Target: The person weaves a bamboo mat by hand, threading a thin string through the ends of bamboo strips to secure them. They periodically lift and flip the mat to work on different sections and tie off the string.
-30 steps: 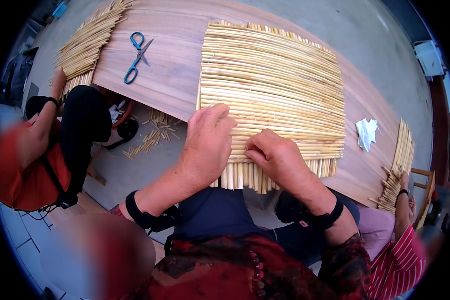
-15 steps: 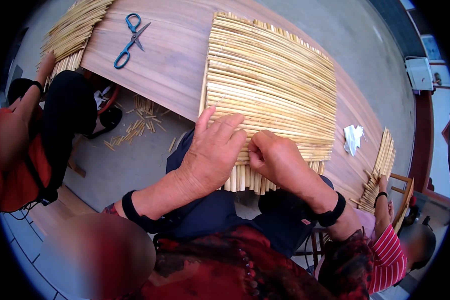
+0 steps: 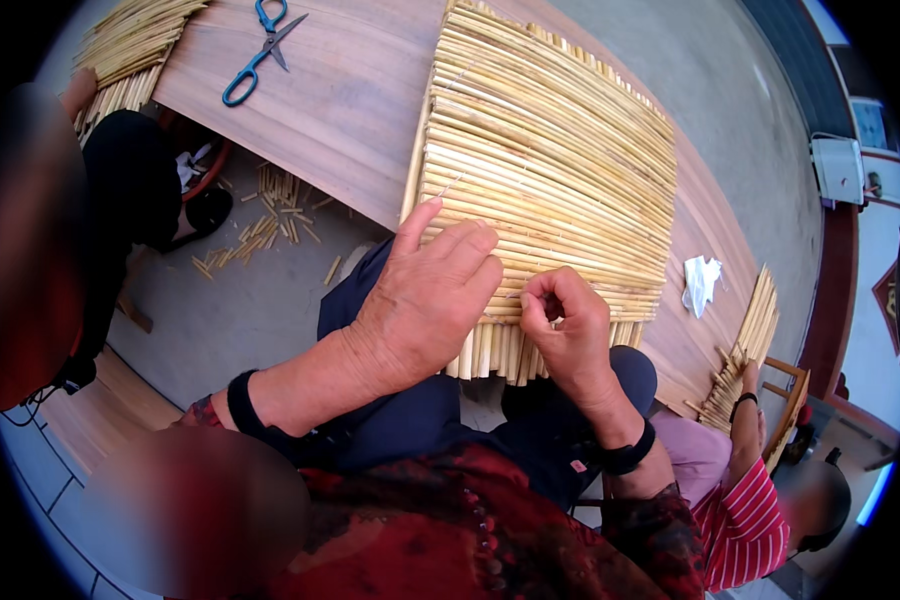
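Note:
A mat of straw-coloured reed-like sticks (image 3: 555,150) lies across the table edge in front of me, crosswise sticks over lengthwise ones whose ends (image 3: 500,350) stick out at the near edge. My left hand (image 3: 435,285) rests palm down on its near left part, little finger stretched out, the other fingers bent close together. Their tips are partly hidden. To its right, my right hand (image 3: 570,325) is raised just over the near edge, thumb and forefinger pinched together. Whatever lies in the pinch is too fine to make out.
Blue-handled scissors (image 3: 265,55) lie half spread on the table (image 3: 340,120). A crumpled white tissue (image 3: 701,285) is right of the mat. People at left and right handle other stick bundles (image 3: 135,50) (image 3: 750,345). Cut stick pieces (image 3: 270,215) litter the floor.
My right hand has moved right and turned upward, away from my left hand, keeping its pinch. The left hand stays on the mat. The person at the left has leaned forward.

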The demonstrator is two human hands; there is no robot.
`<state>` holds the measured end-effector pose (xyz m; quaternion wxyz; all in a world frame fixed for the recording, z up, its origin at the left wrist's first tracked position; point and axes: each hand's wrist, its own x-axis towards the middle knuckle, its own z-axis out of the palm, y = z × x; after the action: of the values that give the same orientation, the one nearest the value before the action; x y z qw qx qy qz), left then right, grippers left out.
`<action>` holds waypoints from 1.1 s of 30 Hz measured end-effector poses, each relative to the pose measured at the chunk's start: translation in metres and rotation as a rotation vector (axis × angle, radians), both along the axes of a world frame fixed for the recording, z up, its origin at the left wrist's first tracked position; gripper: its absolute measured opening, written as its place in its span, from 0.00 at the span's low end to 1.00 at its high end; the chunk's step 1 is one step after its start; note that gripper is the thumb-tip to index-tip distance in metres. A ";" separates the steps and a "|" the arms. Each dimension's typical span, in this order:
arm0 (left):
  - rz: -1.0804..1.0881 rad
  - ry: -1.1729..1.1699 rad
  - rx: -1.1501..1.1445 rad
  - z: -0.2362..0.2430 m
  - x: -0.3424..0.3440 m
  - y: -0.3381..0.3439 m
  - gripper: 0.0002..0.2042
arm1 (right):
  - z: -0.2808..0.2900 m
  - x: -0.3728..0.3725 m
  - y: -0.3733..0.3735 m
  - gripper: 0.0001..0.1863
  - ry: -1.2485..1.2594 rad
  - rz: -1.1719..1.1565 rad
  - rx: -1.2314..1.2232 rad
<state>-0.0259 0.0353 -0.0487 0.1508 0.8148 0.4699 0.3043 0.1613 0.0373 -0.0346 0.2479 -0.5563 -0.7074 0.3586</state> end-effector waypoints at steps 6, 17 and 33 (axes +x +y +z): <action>-0.026 0.026 -0.011 0.002 -0.001 0.001 0.10 | -0.007 0.008 0.003 0.10 -0.213 0.312 0.461; 0.017 -0.020 -0.012 -0.001 0.001 0.002 0.08 | 0.009 0.022 0.015 0.11 -0.140 0.529 0.380; -0.020 0.001 -0.018 0.004 0.000 0.002 0.08 | 0.013 0.013 0.038 0.06 -0.296 0.679 0.307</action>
<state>-0.0256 0.0378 -0.0447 0.1609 0.8182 0.4645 0.2981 0.1746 0.0752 -0.0219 0.0910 -0.2931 -0.9244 0.2265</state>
